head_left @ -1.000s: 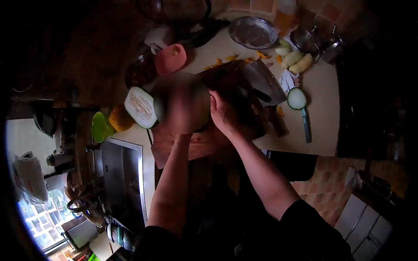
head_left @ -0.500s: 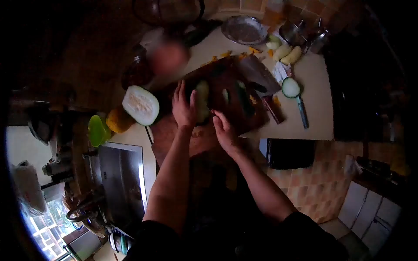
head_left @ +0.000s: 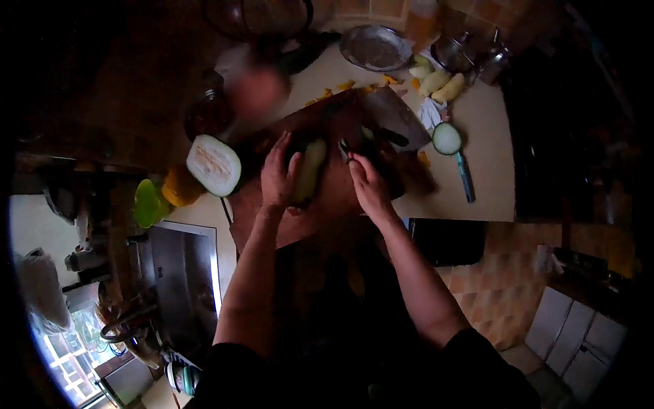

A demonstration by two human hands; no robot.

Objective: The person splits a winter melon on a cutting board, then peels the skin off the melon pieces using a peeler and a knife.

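Gourd piece (head_left: 312,169) looks pale grn, long, on brn brd (head_left: 335,198).

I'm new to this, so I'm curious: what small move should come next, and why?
Perhaps close the left hand more firmly on the pale gourd piece: the hand lies spread alongside rather than wrapped around it, while the right hand, apart from it, seems to pinch a small dark item too dim to name.

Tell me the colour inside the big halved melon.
The melon is white inside with a tan middle, best seen in the head view.
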